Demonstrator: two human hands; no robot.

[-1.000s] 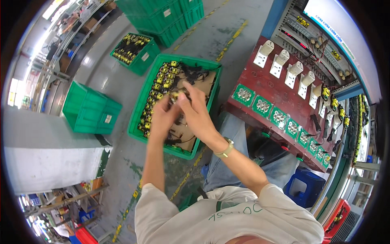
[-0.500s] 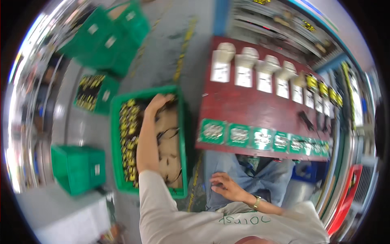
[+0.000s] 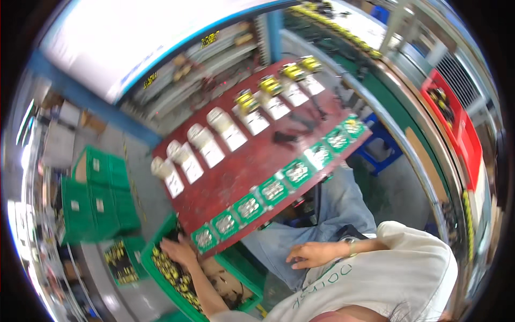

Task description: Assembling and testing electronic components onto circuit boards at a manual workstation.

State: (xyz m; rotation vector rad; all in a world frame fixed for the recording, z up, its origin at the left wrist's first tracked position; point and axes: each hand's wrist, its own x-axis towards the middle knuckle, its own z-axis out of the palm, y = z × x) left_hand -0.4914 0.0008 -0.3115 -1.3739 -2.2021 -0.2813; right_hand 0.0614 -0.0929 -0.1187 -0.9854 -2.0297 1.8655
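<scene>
My left hand reaches into a green crate at the left, close to the table's left end. Small black-and-yellow parts lie packed in rows along the crate's left side, and the hand is at their far end. Blur hides its fingertips, so I cannot tell whether it grips anything. My right hand rests above my lap with loosely bent fingers and nothing in it. Along the near edge of the dark red table runs a row of green panels bearing small pale pieces.
White cup-like pieces and yellow-and-black parts stand with white paper tags along the table's far side. Black items lie mid-table. Green crates are stacked at left; a red bin and blue stool are at right.
The view has swung to the right. My left hand remains in the crate, now near the black-and-yellow parts rather than the crate's far right corner. My right hand stays over my lap.
</scene>
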